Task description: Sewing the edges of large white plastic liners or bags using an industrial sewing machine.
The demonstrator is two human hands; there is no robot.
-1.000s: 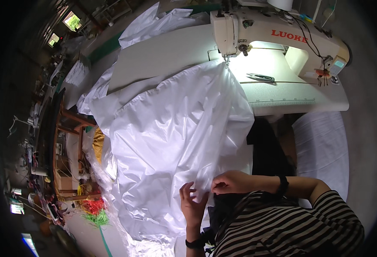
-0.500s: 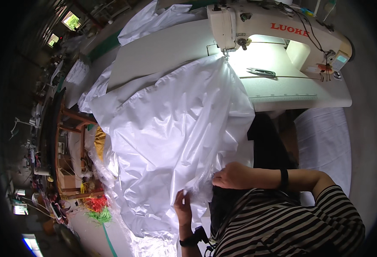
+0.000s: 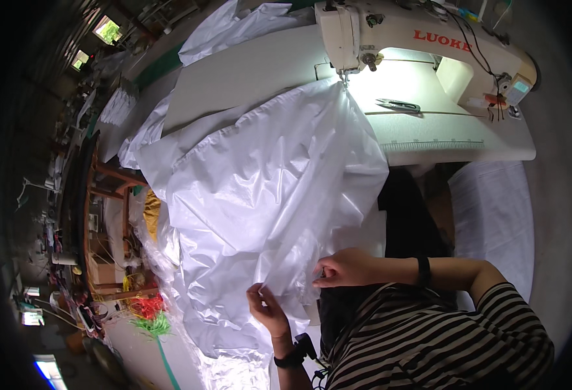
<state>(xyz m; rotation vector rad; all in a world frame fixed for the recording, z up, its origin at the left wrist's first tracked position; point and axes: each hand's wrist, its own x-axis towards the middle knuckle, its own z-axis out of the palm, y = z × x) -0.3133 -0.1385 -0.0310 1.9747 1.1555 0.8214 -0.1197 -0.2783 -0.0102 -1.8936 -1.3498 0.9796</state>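
Observation:
A large sheet of glossy white fabric hangs from the sewing machine down over my lap. Its top corner lies under the needle and presser foot. At the near end of the cloth, my left hand has its thumb and fingers pinched together on a fold. Just right of it, my right hand is closed with curled fingers at the fabric's edge. The fingertips partly hide what each hand grips. Both hands are well below the needle, apart from each other.
Thread snips lie on the lit machine bed. More white cloth hangs at the right, and another white bundle sits behind the table. At left stand a wooden frame and red and green plastic strands.
My left hand has moved up and left along the cloth. My right hand has shifted slightly left. The fabric's near folds have changed, while its corner stays under the needle.

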